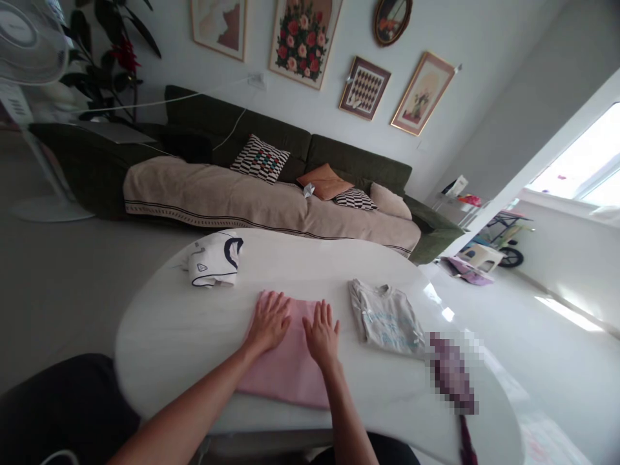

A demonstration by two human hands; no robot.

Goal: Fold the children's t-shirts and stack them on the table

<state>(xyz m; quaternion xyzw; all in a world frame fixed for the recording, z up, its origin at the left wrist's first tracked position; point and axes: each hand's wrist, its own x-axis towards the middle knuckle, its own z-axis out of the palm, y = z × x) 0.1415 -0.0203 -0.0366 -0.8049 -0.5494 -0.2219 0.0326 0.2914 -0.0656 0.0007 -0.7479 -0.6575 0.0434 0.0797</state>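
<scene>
A pink folded cloth point(285, 378) lies flat on the white table in front of me; whether it is a garment I cannot tell. My left hand point(269, 323) rests palm down on its upper left part, fingers stretched out. On the upper right part lies my right hand point(322, 337), also flat with the fingers extended and the thumb apart. A folded grey T-shirt point(387, 320) with blue lettering is to the right of the cloth. Farther back on the left sits a folded white shirt point(216, 261) with dark trim.
The rounded white table point(165, 349) fills the foreground. A blurred-out purplish item point(453, 374) is at its right side. Behind stands a green sofa point(358, 152) with a beige cover and cushions. A white fan point(48, 161) stands at the far left.
</scene>
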